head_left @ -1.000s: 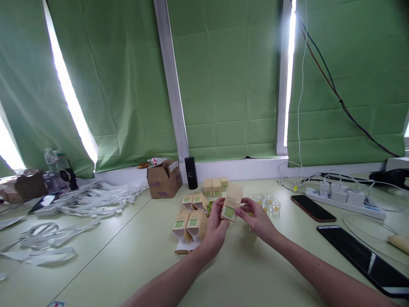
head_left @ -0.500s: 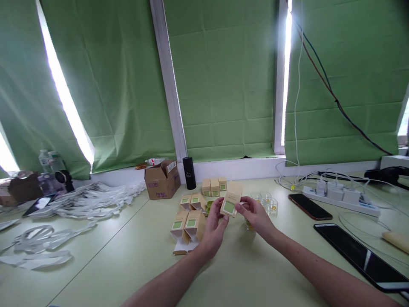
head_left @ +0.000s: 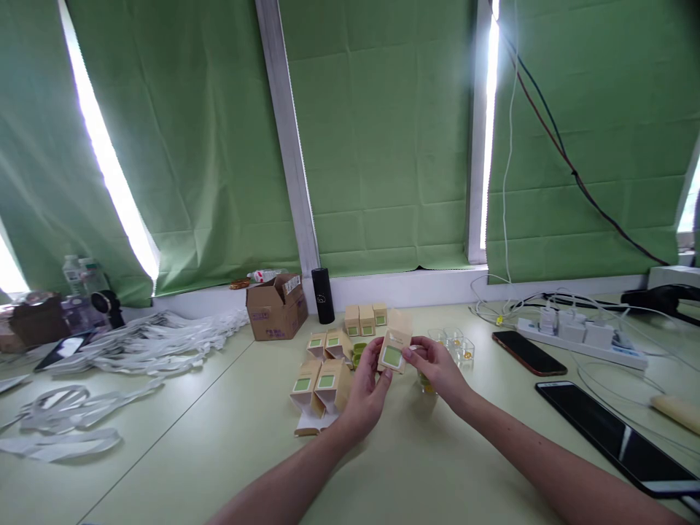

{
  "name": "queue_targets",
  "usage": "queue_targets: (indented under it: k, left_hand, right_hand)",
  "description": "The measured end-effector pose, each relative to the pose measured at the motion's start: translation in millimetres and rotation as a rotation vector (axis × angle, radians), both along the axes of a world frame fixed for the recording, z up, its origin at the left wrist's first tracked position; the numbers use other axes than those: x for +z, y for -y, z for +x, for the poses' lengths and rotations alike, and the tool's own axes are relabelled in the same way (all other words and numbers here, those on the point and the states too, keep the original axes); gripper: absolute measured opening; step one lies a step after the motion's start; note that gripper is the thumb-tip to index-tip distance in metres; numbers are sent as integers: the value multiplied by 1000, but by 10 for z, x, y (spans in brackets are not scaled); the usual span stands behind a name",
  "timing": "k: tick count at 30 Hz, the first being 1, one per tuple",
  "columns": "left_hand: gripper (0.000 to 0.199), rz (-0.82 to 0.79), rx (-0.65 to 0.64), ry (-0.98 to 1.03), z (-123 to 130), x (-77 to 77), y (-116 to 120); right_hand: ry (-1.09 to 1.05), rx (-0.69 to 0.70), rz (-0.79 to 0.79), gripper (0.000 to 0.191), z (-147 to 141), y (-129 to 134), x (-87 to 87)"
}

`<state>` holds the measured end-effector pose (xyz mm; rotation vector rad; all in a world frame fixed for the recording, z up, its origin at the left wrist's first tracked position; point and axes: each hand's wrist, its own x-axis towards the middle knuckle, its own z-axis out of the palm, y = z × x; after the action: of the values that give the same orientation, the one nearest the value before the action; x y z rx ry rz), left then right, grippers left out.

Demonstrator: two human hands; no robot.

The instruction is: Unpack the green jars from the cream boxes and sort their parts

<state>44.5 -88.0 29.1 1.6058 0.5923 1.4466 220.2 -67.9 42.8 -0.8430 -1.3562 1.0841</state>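
Between my two hands a small tan paper box with a green square on its front is held up over the table. My left hand pinches its left edge, and my right hand grips its right edge with thumb and fingers. Left of my left hand stand several similar boxes with green squares, such as this open one. Behind them is a row of closed boxes. A green object is partly hidden by my left hand. Small clear glass cups with yellowish contents stand beyond my right hand.
A cardboard carton and a black cylinder stand at the back. White strips lie in a heap at left. On the right are two phones, the nearer one large, and a power strip with loose cables.
The tan box's top looks slightly more opened, with its flap shape changed. Both hands keep almost the same place and hold. The whole view has shifted a little.
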Motion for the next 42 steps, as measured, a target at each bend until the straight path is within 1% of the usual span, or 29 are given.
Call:
queue_targets:
  k: [10,18,24,26,28,33,35,42]
  left_hand:
    - [56,-6,-32,3,-25,20,18]
    - [60,-13,-60,37,-16,-15,-6]
    - [78,-28,-52,-10,-20,-39,-13]
    - [78,2,-25,-41,-27,-34,-16]
    - [77,41,31,-84,-37,-28,-20]
    - [70,161,300,-302,-50,-11,5]
    - [63,210,373,-351,-44,3,32]
    - [42,280,436,-359,-27,31,48]
  right_hand:
    - [-34,14,-12,63,-7,8,21]
    - [-16,-14,-10,66,-5,20,40]
    - [-137,5,-88,59,26,64,135]
    - [-163,17,-100,56,32,76,164]
    - [-175,24,-104,56,31,74,168]
    - [-141,1,-85,58,2,35,89]
    - [-110,-9,-66,59,-10,32,60]
    - [-85,6,-46,59,-29,57,49]
